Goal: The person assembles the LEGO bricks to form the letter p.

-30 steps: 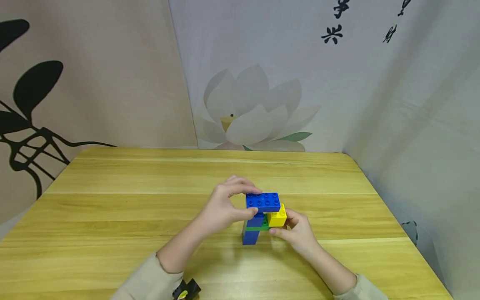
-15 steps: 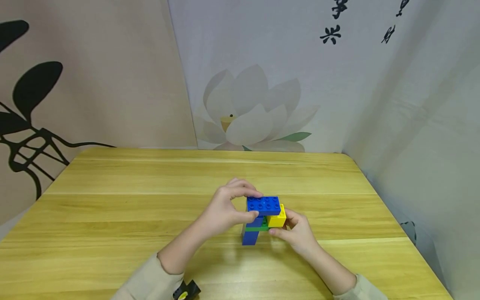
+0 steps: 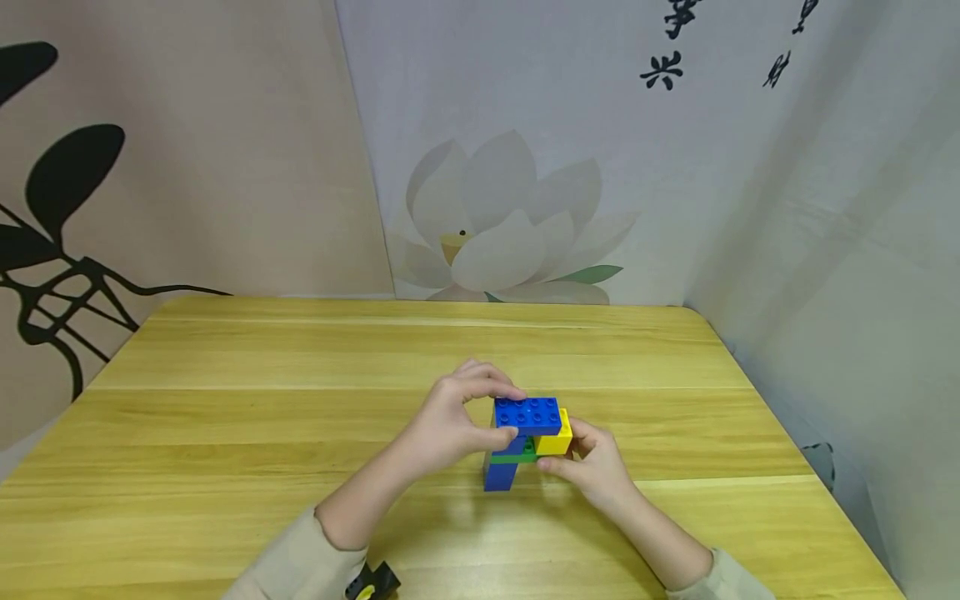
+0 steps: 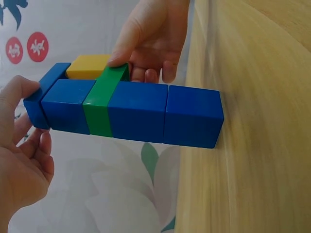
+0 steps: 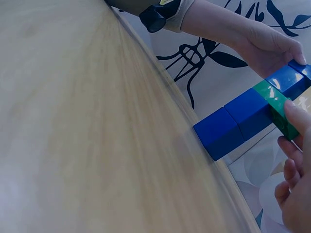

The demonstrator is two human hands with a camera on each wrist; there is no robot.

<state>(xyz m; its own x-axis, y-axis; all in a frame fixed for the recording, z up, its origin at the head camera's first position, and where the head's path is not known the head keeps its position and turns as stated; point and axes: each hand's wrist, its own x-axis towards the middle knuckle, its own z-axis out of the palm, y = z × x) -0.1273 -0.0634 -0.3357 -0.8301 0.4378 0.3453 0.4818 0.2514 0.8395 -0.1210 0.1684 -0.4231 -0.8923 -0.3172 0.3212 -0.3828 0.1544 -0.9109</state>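
A tower of toy building bricks stands upright on the table, its lower part made of stacked blue bricks. Partway up, a green brick juts out to the right, and a yellow brick sits on its outer end. A long blue brick lies across the top, reaching towards the yellow one. My left hand pinches this top brick at its left end, thumb in front and fingers behind. My right hand grips the green brick's end and the yellow brick, with its thumb on the green one.
The wooden table extends around the tower on all sides. A printed cloth backdrop hangs behind it and along the right side. A black device is worn at the left wrist.
My left hand and the long blue brick have come down a little, and the brick now sits lower against the tower. The right hand has stayed in place.
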